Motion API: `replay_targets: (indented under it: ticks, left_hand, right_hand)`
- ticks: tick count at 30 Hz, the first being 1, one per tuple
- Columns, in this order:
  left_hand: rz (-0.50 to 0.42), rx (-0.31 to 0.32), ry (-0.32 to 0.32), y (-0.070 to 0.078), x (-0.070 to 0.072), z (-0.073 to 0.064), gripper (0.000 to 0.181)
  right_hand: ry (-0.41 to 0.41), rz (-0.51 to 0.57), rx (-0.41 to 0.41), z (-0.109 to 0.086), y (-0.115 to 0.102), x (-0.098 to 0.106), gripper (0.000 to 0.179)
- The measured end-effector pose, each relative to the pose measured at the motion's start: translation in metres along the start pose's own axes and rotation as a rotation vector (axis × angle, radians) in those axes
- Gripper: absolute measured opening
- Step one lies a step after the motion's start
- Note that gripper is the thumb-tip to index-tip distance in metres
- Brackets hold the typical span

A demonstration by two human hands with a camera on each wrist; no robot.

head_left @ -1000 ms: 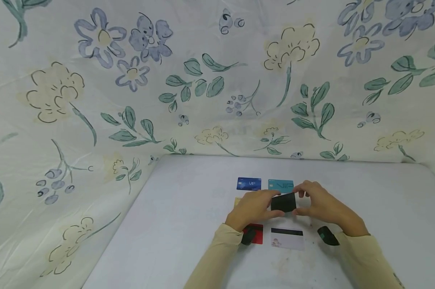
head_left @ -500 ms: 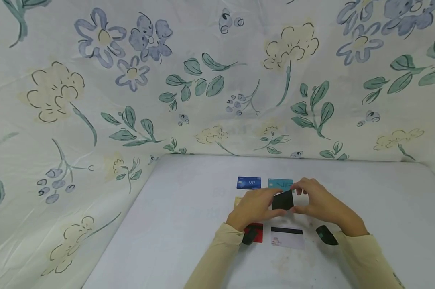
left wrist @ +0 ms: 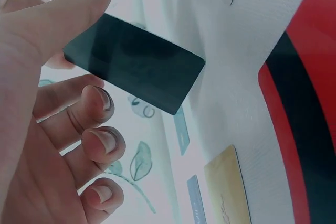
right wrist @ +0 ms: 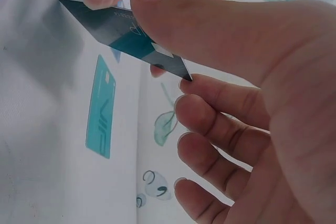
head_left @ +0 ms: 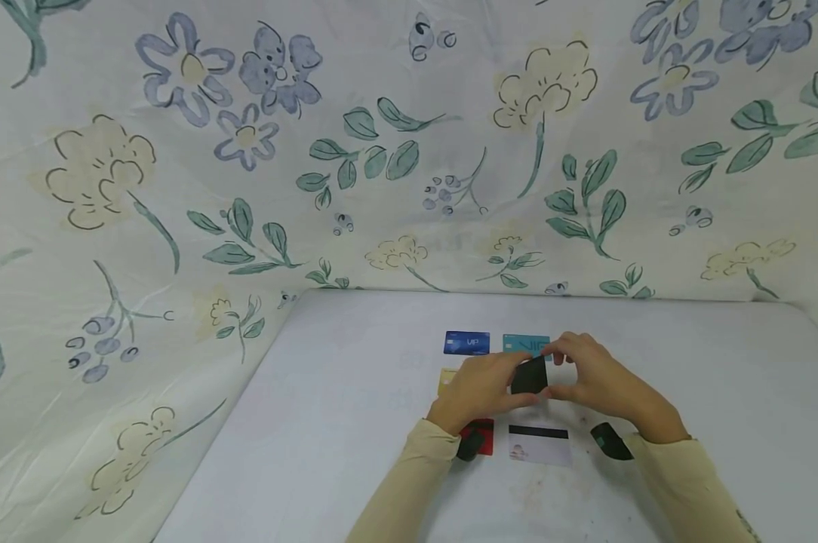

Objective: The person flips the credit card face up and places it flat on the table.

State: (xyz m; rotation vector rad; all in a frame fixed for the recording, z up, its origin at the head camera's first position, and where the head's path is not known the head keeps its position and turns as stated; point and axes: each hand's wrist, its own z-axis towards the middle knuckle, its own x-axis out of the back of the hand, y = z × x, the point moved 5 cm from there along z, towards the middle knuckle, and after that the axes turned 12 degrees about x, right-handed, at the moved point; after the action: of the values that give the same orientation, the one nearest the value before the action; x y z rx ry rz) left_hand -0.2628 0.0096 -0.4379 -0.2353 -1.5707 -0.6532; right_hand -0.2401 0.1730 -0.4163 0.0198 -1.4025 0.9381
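A black card (head_left: 530, 375) is held up over the table between both hands, its plain dark face towards the head camera. My left hand (head_left: 477, 388) grips its left end, with the thumb at one edge and fingertips at the other. On the right end, my right hand (head_left: 599, 381) pinches the card, its thumb along one edge and the index fingertip at a corner. In the right wrist view the other face of the black card (right wrist: 118, 35) shows a pale chip and lettering. Beyond the hands lies a teal VIP card (head_left: 526, 343).
On the white table (head_left: 341, 422) a blue VIP card (head_left: 466, 342) lies left of the teal one. Partly behind the left hand is a gold card (head_left: 446, 378). Nearer lie a red card (head_left: 487, 436) and a whitish card with a black stripe (head_left: 538, 449). Flowered cloth (head_left: 355, 196) hangs behind.
The black card has turned and looks narrower in the head view. My right hand has shifted slightly left, closer to my left hand, which has barely moved. The cards on the table stay put.
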Motion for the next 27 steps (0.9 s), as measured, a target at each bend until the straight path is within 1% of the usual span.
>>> replay_targets:
  ticks: [5,8,12,20,27]
  left_hand:
    - [-0.020,-0.014,0.016,-0.0003,0.0009,0.0000,0.065]
    - [-0.030,-0.015,0.019,-0.0004,0.0016,0.0001,0.065]
    - [-0.020,-0.019,0.023,-0.0002,0.0018,-0.0005,0.064]
    - [-0.024,-0.032,0.034,0.0008,0.0020,-0.0008,0.064]
    - [-0.064,-0.022,0.016,-0.0006,0.0019,0.0001,0.063]
  right_hand:
    - [0.011,-0.004,0.019,0.0004,-0.0021,0.0010,0.052]
    - [0.006,-0.004,0.013,0.0006,-0.0029,0.0011,0.052]
    - [-0.007,-0.004,-0.002,0.0011,-0.0041,0.0001,0.052]
    - [-0.014,-0.010,-0.006,0.0012,-0.0067,0.0010,0.051]
    - [-0.010,-0.021,-0.006,0.0013,-0.0054,0.0011,0.054]
